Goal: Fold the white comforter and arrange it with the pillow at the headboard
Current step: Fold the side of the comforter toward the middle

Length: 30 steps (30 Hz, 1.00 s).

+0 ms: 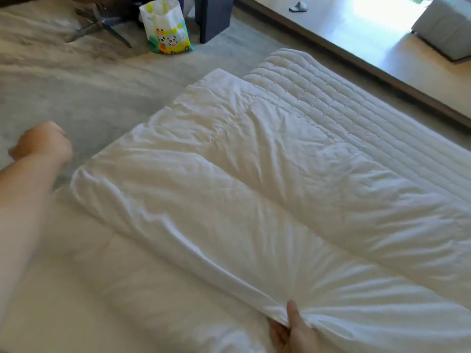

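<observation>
The white comforter lies folded in long layers across the bed, with a lengthwise crease down its middle. My right hand pinches the folded near edge at the bottom of the view, thumb on top, and the cloth gathers toward it. Out past the comforter's left corner, my left hand hangs in the air as a loose fist with nothing visible in it. A white quilted mattress pad shows beyond the comforter at the right. No pillow or headboard is in view.
Grey carpet spreads to the left of the bed. A printed plastic bag stands on it beside a chair's metal legs and a dark cabinet. A wooden step and a grey ottoman are at the back right.
</observation>
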Each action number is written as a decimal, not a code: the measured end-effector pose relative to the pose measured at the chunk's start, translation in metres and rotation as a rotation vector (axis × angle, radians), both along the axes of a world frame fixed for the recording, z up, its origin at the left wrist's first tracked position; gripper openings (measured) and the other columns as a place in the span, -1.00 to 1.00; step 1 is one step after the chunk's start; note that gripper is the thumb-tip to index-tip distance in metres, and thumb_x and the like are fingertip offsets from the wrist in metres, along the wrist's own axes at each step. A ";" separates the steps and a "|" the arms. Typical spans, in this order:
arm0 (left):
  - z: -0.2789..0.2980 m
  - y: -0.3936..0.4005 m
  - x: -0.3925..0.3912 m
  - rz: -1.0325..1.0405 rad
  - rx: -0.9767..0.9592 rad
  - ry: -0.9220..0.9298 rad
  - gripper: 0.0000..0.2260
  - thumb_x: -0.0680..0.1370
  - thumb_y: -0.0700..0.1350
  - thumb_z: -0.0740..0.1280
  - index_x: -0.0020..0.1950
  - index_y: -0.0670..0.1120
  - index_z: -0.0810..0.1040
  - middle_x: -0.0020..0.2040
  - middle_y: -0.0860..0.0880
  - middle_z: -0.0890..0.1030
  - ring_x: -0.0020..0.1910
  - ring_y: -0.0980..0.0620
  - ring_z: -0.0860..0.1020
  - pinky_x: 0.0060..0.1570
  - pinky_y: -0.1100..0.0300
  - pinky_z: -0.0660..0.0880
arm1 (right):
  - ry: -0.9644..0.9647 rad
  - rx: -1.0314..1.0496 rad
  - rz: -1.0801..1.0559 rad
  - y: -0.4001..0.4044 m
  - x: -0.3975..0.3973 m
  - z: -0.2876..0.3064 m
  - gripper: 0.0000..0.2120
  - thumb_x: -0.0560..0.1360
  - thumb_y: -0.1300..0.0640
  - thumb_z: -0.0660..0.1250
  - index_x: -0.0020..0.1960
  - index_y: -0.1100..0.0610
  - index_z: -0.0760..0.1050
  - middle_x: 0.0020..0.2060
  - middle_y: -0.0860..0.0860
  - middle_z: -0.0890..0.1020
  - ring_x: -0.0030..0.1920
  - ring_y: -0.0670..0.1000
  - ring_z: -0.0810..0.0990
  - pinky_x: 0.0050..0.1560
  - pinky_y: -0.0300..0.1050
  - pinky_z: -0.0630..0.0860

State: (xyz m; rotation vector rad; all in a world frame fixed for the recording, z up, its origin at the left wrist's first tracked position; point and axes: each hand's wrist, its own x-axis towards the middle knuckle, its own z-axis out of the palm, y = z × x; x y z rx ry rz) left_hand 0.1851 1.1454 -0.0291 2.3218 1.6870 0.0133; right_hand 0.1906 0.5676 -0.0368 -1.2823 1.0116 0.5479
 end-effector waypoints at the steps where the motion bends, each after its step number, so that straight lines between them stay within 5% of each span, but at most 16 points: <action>1: -0.009 -0.004 0.000 0.064 -0.025 0.006 -0.77 0.50 -0.18 0.31 0.11 -0.25 0.54 0.17 -0.38 0.55 0.19 -0.42 0.52 0.20 -0.30 0.46 | 0.004 -0.019 0.010 0.000 0.001 -0.004 -0.88 0.58 0.13 0.31 -0.07 0.19 0.46 -0.52 0.05 0.64 -0.57 0.03 0.61 -0.55 -0.06 0.56; 4: -0.034 -0.035 -0.001 0.321 -0.216 -0.053 -0.37 0.58 0.14 0.21 0.48 -0.29 0.25 0.43 -0.39 0.30 0.36 -0.42 0.37 0.34 -0.20 0.37 | 0.014 -0.014 0.029 0.000 0.004 -0.007 -0.86 0.59 0.07 0.29 -0.08 0.13 0.49 -0.48 0.04 0.65 -0.52 -0.01 0.61 -0.51 -0.16 0.57; 6: -0.049 -0.057 -0.008 0.372 -0.329 -0.099 -0.23 0.54 0.20 0.29 0.53 -0.29 0.17 0.49 -0.33 0.27 0.41 -0.34 0.35 0.35 -0.13 0.38 | 0.025 -0.005 0.049 -0.002 0.003 -0.010 -0.85 0.60 0.08 0.27 -0.10 0.13 0.49 -0.48 0.06 0.65 -0.52 0.00 0.61 -0.53 -0.16 0.56; 11: -0.039 -0.042 -0.011 0.156 -0.166 -0.283 -0.60 0.57 0.02 0.34 0.27 -0.24 0.54 0.21 -0.36 0.57 0.17 -0.32 0.56 0.12 -0.16 0.48 | 0.035 0.024 0.030 -0.001 -0.009 0.004 -0.81 0.60 0.09 0.27 -0.14 0.16 0.49 -0.54 0.03 0.60 -0.58 -0.03 0.55 -0.59 -0.25 0.48; 14: -0.055 -0.011 -0.012 0.165 -0.185 -0.296 -0.60 0.53 0.07 0.24 0.26 -0.15 0.49 0.19 -0.38 0.52 0.13 -0.37 0.53 0.08 -0.27 0.48 | 0.071 0.023 0.103 -0.007 -0.024 0.000 -0.84 0.57 0.05 0.30 -0.06 0.14 0.53 -0.40 0.05 0.60 -0.39 0.02 0.54 -0.48 -0.22 0.51; 18: -0.112 0.009 -0.019 0.232 -0.172 -0.008 -0.51 0.52 0.05 0.22 0.34 -0.21 0.32 0.39 -0.36 0.34 0.34 -0.41 0.35 0.25 -0.33 0.38 | 0.190 0.026 0.243 -0.008 -0.021 -0.017 -0.73 0.56 0.01 0.34 0.11 0.20 0.54 -0.28 0.08 0.67 -0.32 0.01 0.64 -0.35 -0.17 0.56; 22: -0.035 -0.137 0.019 -0.148 0.106 -0.079 -0.52 0.60 0.06 0.06 0.45 -0.15 0.30 0.57 -0.22 0.13 0.55 -0.29 0.06 0.43 -0.36 -0.06 | 0.255 0.088 0.366 -0.014 -0.008 -0.019 -0.64 0.53 -0.07 0.37 0.13 0.21 0.56 -0.22 0.11 0.69 -0.22 0.05 0.65 -0.26 -0.11 0.56; 26: -0.012 -0.247 0.051 -0.645 -0.020 -0.073 -0.53 0.67 0.10 0.04 0.56 -0.01 0.23 0.62 -0.10 0.06 0.58 -0.16 0.02 0.47 -0.29 -0.06 | 0.317 0.176 0.767 -0.048 -0.018 0.014 -0.65 0.55 -0.15 0.29 -0.07 0.16 0.53 -0.31 0.03 0.60 -0.33 -0.02 0.54 -0.32 -0.19 0.45; 28: -0.027 -0.284 0.051 -0.794 -0.072 0.054 -0.51 0.66 0.16 0.01 0.58 0.07 0.18 0.63 -0.02 0.04 0.59 -0.09 0.00 0.47 -0.27 -0.08 | 0.119 -0.014 1.105 -0.074 -0.013 0.035 -0.69 0.56 -0.10 0.31 -0.25 0.08 0.45 -0.44 -0.04 0.49 -0.46 -0.09 0.41 -0.40 -0.24 0.34; 30: -0.045 -0.304 0.039 -0.866 -0.062 0.157 -0.49 0.65 0.20 -0.02 0.60 0.10 0.10 0.63 0.03 0.01 0.60 -0.07 -0.04 0.46 -0.27 -0.12 | -0.280 -0.434 1.257 -0.102 0.011 0.045 -0.64 0.54 -0.03 0.32 -0.37 0.05 0.35 -0.50 -0.07 0.41 -0.48 -0.12 0.34 -0.39 -0.18 0.28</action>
